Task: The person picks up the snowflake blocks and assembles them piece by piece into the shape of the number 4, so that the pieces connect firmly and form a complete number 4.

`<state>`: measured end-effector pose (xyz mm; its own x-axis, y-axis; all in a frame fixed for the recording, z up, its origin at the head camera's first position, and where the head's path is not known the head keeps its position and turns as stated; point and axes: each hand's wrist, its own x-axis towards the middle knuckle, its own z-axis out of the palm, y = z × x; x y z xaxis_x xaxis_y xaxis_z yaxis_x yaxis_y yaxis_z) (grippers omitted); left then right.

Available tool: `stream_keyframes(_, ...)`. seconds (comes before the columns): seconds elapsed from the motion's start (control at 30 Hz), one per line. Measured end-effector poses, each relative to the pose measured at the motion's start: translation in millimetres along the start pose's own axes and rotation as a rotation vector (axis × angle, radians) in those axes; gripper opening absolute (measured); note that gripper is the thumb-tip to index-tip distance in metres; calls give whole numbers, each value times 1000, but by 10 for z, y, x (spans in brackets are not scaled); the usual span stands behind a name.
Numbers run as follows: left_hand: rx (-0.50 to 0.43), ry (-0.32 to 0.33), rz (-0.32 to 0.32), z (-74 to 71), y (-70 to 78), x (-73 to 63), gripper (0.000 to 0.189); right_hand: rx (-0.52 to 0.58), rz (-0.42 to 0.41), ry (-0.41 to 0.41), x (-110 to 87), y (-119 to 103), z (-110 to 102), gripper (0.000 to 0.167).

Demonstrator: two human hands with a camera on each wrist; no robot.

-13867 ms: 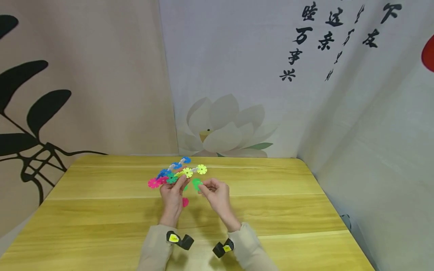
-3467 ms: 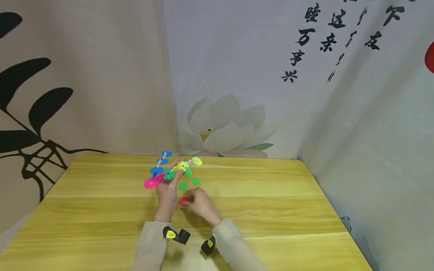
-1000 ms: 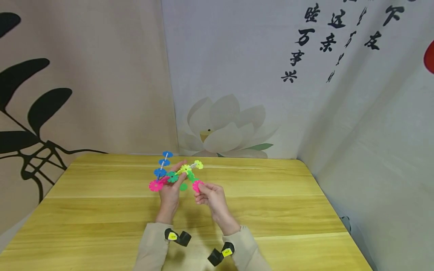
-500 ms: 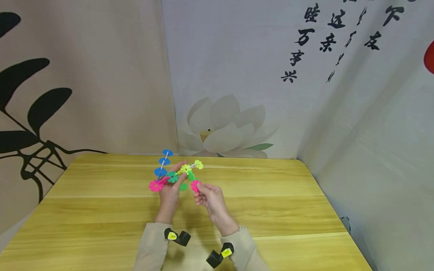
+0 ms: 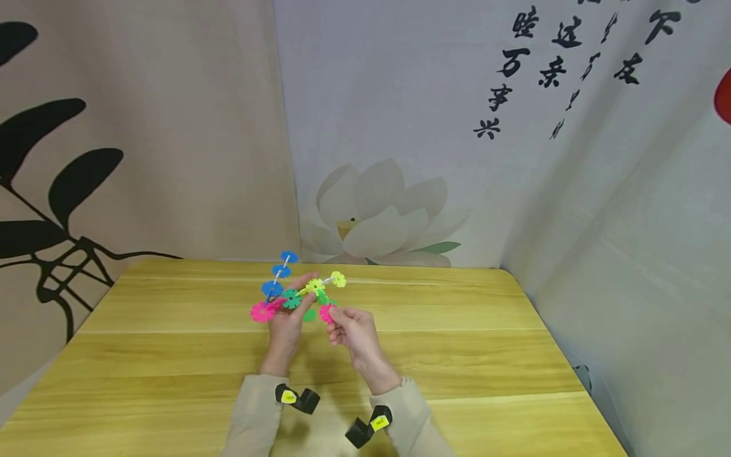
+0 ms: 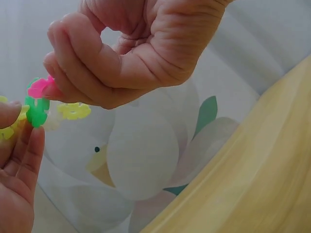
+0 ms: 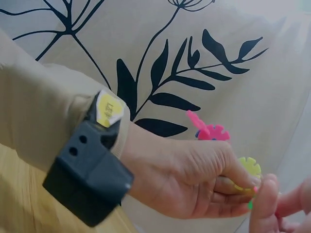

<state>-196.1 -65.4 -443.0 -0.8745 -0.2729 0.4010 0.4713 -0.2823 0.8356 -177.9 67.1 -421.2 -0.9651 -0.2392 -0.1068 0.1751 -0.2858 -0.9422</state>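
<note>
In the head view my left hand [image 5: 285, 327] holds a built-up string of plastic snowflake discs. It has a blue stack [image 5: 272, 289] on white links, pink discs [image 5: 263, 311], a teal disc [image 5: 292, 298], yellow discs [image 5: 315, 286] and a green disc [image 5: 322, 296]. My right hand [image 5: 358, 333] pinches a pink snowflake disc [image 5: 326, 313] between thumb and fingers, close by the green one. The left wrist view shows that pink disc [image 6: 41, 88] against the top of the green disc [image 6: 37, 110]; whether they interlock I cannot tell. Fingers partly cover both.
A loose green disc [image 5: 309, 315] lies on the wooden table [image 5: 485, 355] beyond the hands, beside the left thumb. Behind the table hangs a printed cloth [image 5: 388, 127], with another cloth side at the right. Each wrist carries a black camera [image 5: 360, 433].
Earlier my right hand held a green disc, then reached a pink disc on the table. It has lifted the pink disc to the string's green end. Lately it shifted slightly left; the blue stack tilted right.
</note>
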Motion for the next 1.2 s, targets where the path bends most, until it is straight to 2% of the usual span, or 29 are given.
stream_keyframes(0.3,-7,-39,-62,-12,-35,-31,36,-13,-12,88,-40,5,27,20)
stream_keyframes(0.53,-21,-34,-51,7,-44,-68,34,-5,-47,110,-71,51,44,19)
stream_keyframes(0.63,-40,-34,-24,27,-43,-71,33,-9,-56,120,-59,59,49,20)
stream_keyframes(0.8,-60,-26,-19,17,-31,-89,29,-26,-37,98,-39,35,69,23)
stream_keyframes(0.93,-46,-52,-29,-1,-18,-71,32,-34,-49,79,-37,26,69,22)
stream_keyframes(1.2,-83,-56,28,-14,-27,-36,33,-70,-95,41,-32,42,73,20)
